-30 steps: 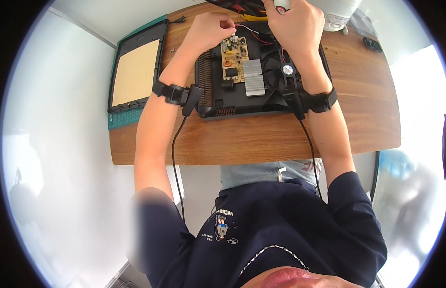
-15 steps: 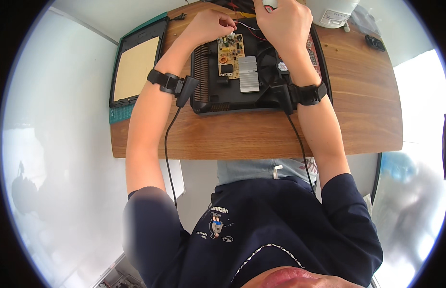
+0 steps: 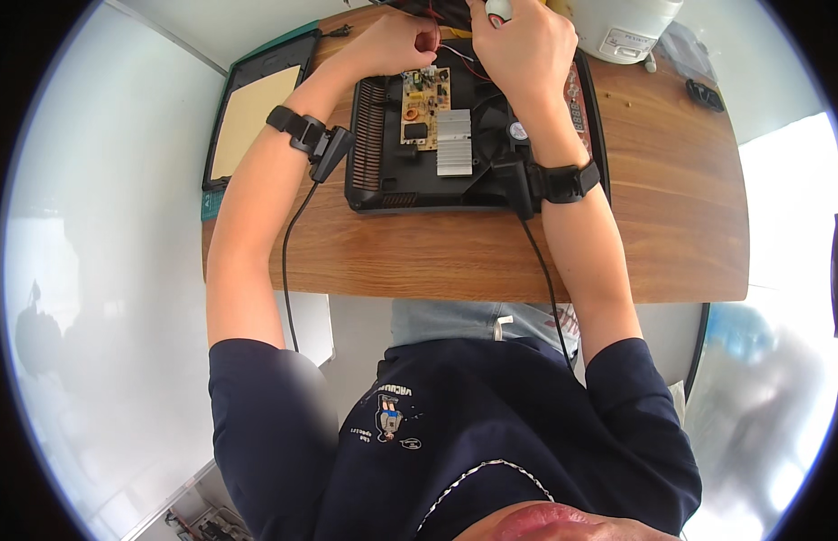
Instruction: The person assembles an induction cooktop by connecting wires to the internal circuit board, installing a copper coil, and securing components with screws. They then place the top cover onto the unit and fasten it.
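Hands have been drawn slightly closer together, the work apparently kept to the wiring. Fingers curled, the left hand [image 3: 392, 43] is held by the circuit board's [image 3: 425, 101] far end; whether thin wires [image 3: 456, 51] are pinched cannot be told. Right of the board, a smooth white object [image 3: 497, 11] is gripped by the right hand [image 3: 527, 52]. Beside the board, a ridged silver metal block [image 3: 454, 142] is seated; beneath it lies the slatted black plastic casing [image 3: 368, 144].
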A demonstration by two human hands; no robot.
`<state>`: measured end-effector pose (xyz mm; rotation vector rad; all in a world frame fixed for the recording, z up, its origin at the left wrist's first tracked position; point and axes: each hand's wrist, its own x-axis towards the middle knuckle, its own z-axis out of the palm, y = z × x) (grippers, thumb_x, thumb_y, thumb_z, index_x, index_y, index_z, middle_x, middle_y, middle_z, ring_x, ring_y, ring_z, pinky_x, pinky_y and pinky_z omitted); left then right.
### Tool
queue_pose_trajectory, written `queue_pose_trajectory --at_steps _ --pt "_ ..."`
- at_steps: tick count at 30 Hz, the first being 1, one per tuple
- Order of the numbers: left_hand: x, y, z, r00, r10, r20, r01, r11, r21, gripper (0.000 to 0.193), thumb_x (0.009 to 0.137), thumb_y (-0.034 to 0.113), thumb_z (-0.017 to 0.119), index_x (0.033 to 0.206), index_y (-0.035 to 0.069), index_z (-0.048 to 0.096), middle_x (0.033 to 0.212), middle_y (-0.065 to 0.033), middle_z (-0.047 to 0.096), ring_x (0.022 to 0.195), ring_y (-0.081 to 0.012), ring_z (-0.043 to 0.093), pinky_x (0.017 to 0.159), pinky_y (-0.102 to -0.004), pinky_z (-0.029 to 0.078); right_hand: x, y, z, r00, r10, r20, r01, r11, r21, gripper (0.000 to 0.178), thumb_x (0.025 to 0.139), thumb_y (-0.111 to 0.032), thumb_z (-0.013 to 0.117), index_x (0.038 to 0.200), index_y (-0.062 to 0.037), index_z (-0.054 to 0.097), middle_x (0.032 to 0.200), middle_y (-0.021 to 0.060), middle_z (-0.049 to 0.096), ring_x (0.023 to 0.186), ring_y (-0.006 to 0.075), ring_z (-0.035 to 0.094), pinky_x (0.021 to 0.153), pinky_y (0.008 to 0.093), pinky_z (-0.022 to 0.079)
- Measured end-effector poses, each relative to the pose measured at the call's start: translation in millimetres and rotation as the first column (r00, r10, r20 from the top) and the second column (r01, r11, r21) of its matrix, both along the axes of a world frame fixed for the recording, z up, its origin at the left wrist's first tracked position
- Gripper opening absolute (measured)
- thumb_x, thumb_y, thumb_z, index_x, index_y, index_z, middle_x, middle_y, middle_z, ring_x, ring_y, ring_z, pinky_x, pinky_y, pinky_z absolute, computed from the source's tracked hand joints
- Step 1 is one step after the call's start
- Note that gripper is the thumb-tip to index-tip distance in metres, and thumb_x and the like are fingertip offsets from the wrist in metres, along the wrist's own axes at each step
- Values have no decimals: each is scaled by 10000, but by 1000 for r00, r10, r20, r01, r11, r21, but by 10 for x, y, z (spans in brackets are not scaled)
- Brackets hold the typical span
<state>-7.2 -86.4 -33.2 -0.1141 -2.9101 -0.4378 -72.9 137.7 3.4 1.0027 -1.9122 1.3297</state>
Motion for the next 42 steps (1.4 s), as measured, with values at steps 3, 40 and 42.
queue_pose_trajectory --at_steps 3,40,42 --pt "-11 -13 27 997 -63 41 63 998 -18 131 899 147 698 970 39 678 821 -56 708 753 -161 672 722 -317 543 -16 7 -5 1000 8 14 -8 1000 -11 159 858 -162 756 891 -50 648 723 200 675 704 417 674 620 486 515" --pt "-40 31 194 976 -63 211 59 998 25 194 866 216 770 990 70 796 891 -66 784 847 -176 745 809 -321 577 -57 12 -12 1000 26 -2 -26 1000 -11 159 854 -161 753 899 -49 649 753 192 684 726 407 679 628 481 519" --pt "-23 8 116 989 -44 144 46 999 -14 213 870 213 749 1010 57 789 904 -104 783 866 -212 749 805 -355 583 -43 3 -15 999 38 -10 -38 999 -25 158 855 -157 750 902 -48 646 764 196 685 735 410 677 632 483 518"
